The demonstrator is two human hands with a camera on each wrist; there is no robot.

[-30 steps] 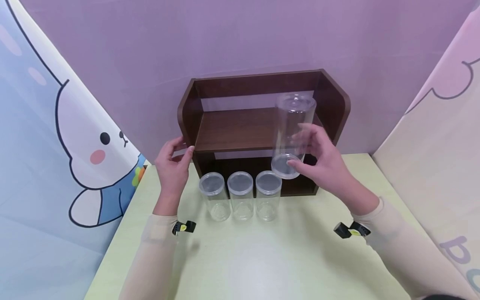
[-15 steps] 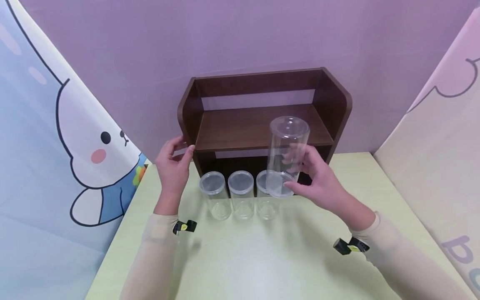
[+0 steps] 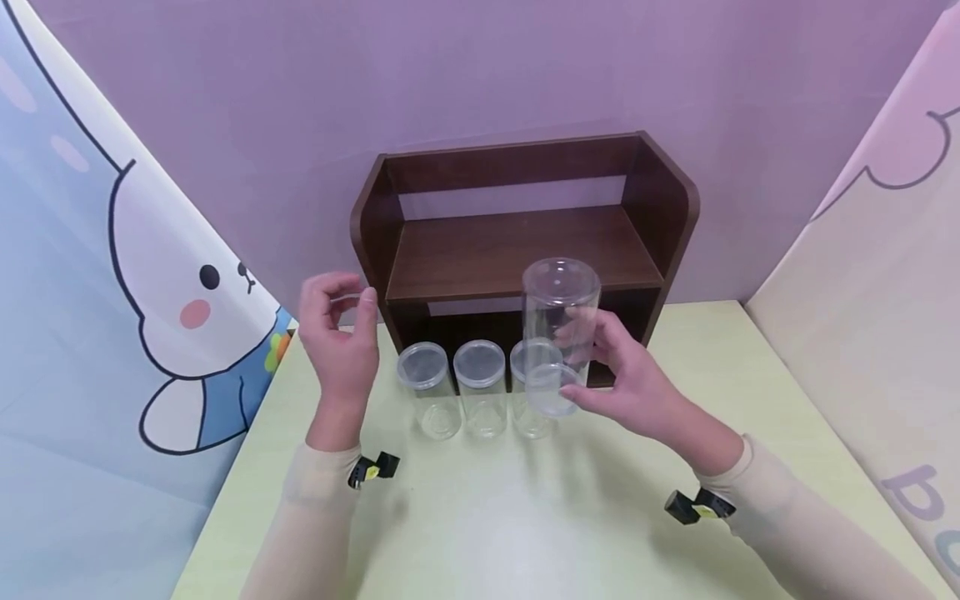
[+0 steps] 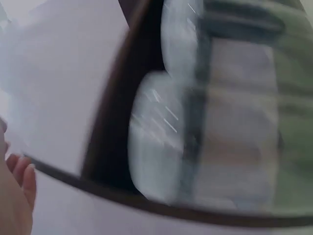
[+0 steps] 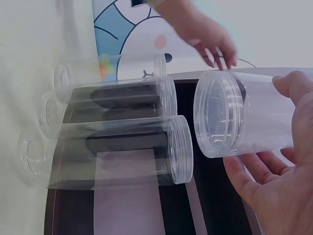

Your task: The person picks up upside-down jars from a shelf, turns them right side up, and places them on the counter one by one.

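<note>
My right hand (image 3: 633,379) grips a clear plastic jar (image 3: 558,292) in the air, thumb on one side and fingers behind it. The jar is upside down, its screw lid (image 5: 217,115) facing the table. Below and behind it, three matching jars stand upright in a row: a left one (image 3: 437,408), a middle one (image 3: 481,371) and a right one (image 3: 534,427), which the held jar partly covers in the head view. My left hand (image 3: 341,354) hovers just left of the shelf, fingers loosely bent and holding nothing.
A dark brown two-tier wooden shelf (image 3: 517,250) stands behind the jars on the pale table (image 3: 465,517). A purple cloth (image 3: 480,75) hangs at the back. Printed cartoon panels (image 3: 172,292) flank the table. The left wrist view is blurred.
My right hand has brought the upside-down jar down and slightly left, from before the upper shelf to over the right standing jar. My left hand has come off the shelf's left side.
</note>
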